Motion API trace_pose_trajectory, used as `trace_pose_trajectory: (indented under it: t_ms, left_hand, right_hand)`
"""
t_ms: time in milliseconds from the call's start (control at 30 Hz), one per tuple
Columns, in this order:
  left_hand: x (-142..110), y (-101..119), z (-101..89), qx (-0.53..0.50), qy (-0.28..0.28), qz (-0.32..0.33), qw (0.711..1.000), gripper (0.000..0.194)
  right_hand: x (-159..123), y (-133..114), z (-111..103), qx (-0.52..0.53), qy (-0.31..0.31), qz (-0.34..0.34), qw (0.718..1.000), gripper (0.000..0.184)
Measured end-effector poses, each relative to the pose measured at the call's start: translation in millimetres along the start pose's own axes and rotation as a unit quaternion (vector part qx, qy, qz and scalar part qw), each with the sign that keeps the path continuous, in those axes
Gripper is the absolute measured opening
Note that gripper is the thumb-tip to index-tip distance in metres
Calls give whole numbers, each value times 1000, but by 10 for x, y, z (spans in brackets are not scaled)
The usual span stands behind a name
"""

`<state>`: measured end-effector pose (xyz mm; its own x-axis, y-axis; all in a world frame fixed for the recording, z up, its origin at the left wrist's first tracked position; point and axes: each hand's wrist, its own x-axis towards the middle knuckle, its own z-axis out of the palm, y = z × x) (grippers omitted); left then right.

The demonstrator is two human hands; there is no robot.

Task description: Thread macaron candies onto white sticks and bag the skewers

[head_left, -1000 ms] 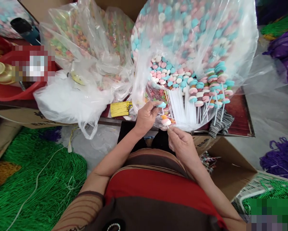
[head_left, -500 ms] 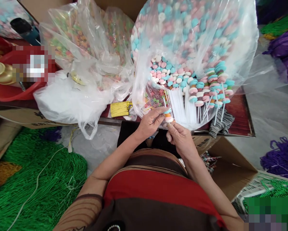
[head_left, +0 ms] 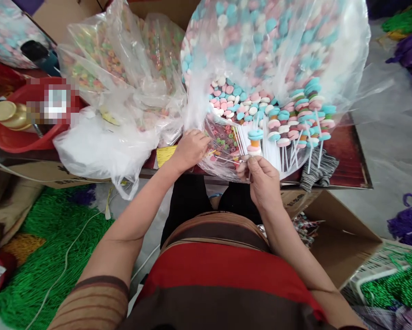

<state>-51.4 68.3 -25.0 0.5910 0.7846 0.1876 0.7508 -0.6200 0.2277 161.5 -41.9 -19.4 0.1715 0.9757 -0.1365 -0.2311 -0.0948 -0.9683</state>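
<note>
My right hand [head_left: 262, 178] pinches a candy skewer [head_left: 255, 141] upright by its stick. Blue, orange, pink and white pieces are stacked on it. A thin white stick [head_left: 226, 159] runs sideways toward these fingers; whether they hold it too is unclear. My left hand [head_left: 192, 149] is at the left edge of a small heap of ring candies [head_left: 226, 137]. Its fingers are bent and close together, with the tips partly hidden. White sticks [head_left: 240, 140] stand in a bunch beside the heap. Loose round candies [head_left: 240, 103] spill from the large clear bag [head_left: 195, 101] behind.
Finished candy skewers [head_left: 305, 119] lean at the right, near a grey knitted glove [head_left: 317, 169]. Yellow ties [head_left: 165, 156] lie left of my left hand. Further left are a plastic bag [head_left: 106, 142] and a red basin [head_left: 16, 142]. An open carton [head_left: 343, 238] stands below the table's right end.
My left hand has left the skewer and moved left to the ring candies. My right hand keeps the skewer, now raised and more plainly seen. The view has shifted slightly.
</note>
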Motion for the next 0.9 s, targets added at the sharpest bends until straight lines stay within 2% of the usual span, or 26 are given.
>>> trace_pose_trajectory:
  t_ms: [133,300,467,667,800,900]
  left_hand:
    - [-115,-1,-48,82,-3,37,996,28]
    - [-213,8,-70,81,-11,12,997,20]
    - [-192,-7,-66,80,-47,-13,996,13]
    - [-124,1,-139,72,-91,-84,990,18]
    - [-25,12,-185,30,-93,-132,987,25]
    - [67,40,-171,43,-89,-160,982,26]
  right_hand:
    - [64,198,59,-12,-4,-5,1000,38]
    - [76,303,25,-18,-9,15,1000,37]
    - [120,301,22,-20,-9,21,1000,37]
    - [114,337,2,-5,-13,12,1000,32]
    - [113,364,-15,3,-12,11,1000,30]
    - [110,370,-26,2,-13,8,1000,29]
